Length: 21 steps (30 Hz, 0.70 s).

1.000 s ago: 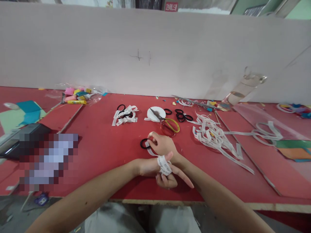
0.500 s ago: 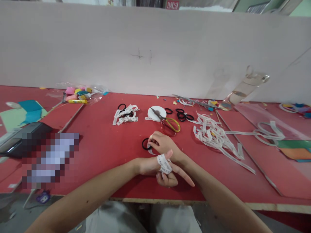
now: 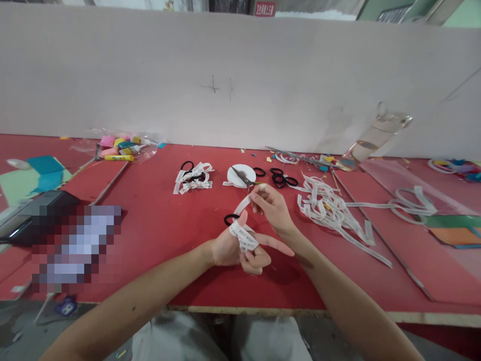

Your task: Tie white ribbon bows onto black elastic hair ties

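A white printed ribbon (image 3: 243, 237) is looped around my left hand (image 3: 240, 250), whose thumb is up, index finger stretched out and other fingers curled on the ribbon. One end of the ribbon runs up to my right hand (image 3: 272, 206), which pinches it between thumb and fingertips. A black hair tie (image 3: 231, 219) hangs on the ribbon just above my left thumb. Behind my right hand lie scissors (image 3: 242, 175), their handles mostly hidden, across a white ribbon roll (image 3: 233, 173).
Finished-looking ribbon bows with black hair ties (image 3: 195, 178) lie behind to the left. More black hair ties (image 3: 281, 178) and a heap of loose ribbon (image 3: 326, 203) lie to the right. A clear bottle (image 3: 376, 135) leans at the board. A pixelated phone-like object (image 3: 82, 245) lies left.
My right hand has moved up and to the right, drawing the ribbon end upward from beside the hair tie. My left hand has shifted slightly left and up, the ribbon still looped on it.
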Motion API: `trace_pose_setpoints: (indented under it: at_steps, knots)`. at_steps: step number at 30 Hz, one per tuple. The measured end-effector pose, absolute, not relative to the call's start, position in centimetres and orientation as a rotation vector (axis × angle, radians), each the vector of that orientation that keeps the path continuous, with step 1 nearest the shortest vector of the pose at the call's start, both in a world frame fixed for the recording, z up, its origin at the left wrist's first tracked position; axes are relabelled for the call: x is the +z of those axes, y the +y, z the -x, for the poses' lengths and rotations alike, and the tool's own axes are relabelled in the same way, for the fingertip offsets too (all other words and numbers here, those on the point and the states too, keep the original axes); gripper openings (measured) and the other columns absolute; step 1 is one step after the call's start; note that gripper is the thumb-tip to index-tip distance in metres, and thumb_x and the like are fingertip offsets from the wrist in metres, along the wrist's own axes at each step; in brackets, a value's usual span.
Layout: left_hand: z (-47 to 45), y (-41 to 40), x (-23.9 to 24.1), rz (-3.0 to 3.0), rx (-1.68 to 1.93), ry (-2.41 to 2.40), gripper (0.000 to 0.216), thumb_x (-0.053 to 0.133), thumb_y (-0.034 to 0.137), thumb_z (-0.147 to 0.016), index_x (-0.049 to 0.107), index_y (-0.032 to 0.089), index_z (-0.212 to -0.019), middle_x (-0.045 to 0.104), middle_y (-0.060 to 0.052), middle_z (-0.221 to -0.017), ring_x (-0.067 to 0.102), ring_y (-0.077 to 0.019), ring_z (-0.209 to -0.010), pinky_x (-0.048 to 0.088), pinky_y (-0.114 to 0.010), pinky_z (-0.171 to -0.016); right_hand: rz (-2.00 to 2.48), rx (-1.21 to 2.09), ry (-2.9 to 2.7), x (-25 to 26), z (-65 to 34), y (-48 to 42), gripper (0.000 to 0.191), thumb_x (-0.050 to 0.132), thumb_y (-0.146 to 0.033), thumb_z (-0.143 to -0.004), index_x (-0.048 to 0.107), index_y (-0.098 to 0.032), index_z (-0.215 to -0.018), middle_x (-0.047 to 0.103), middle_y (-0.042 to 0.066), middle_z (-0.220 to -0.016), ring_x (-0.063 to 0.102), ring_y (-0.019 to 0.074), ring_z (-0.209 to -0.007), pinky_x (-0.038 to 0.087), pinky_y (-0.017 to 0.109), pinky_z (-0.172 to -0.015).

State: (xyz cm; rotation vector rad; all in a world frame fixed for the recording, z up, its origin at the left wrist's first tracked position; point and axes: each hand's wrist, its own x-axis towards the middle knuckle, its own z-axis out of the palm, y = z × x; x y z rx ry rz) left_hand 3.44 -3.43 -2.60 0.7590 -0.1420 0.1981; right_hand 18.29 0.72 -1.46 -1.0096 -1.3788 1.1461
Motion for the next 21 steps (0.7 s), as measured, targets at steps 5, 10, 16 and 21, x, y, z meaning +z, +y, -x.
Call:
trace_pose_setpoints:
  at_steps: [5,10,16,21]
  knots:
    - [-3.45,-3.37,-2.61,-0.742,0.187,-0.138,0.097,0.017,0.077,-0.087,0.054,0.000,-0.132,0.025,0.009,-0.055,0.010,-0.0085,-0.042,0.014,-0.026,-0.047,1.038,1.009,-1.114,-1.71,-18.84,1.34,0.018,0.064,-0.037,-0.083,0.055,-0.021,-0.082,0.058,-0.003,-0.068,0.050,0.0073,-0.054,0.037,0.018,-0.046]
    - [-3.36,-3.36,-2.46,-0.744,0.181,-0.119,0.094,0.016,0.075,-0.088,0.053,0.001,-0.133,0.026,0.009,-0.054,0.011,-0.0086,-0.041,0.016,-0.026,-0.047,1.105,1.019,-1.187,-2.14,-18.72,1.41,0.021,0.063,-0.040,-0.083,0.057,-0.020,-0.082,0.062,0.000,-0.071,0.052,0.0087,-0.056,0.040,0.019,-0.047]
    - [-3.34,-3.27,-2.85,-0.756,0.174,-0.127,0.100,0.016,0.079,-0.086,0.049,0.000,-0.137,0.027,0.009,-0.055,0.012,-0.0081,-0.041,0.020,-0.026,-0.048,1.029,1.056,-1.181,-1.92,-18.51,1.27,0.017,0.063,-0.036,-0.084,0.057,-0.020,-0.081,0.068,0.002,-0.082,0.054,0.0083,-0.058,0.042,0.019,-0.048]
    - [-3.36,-3.26,-2.88,-0.743,0.173,-0.089,0.098,0.012,0.075,-0.089,0.049,-0.001,-0.137,0.027,0.009,-0.054,0.012,-0.0082,-0.041,0.019,-0.026,-0.048,1.010,1.060,-1.129,-1.93,-18.87,1.24,0.018,0.062,-0.036,-0.086,0.054,-0.020,-0.080,0.064,0.000,-0.074,0.052,0.0076,-0.055,0.039,0.019,-0.046]
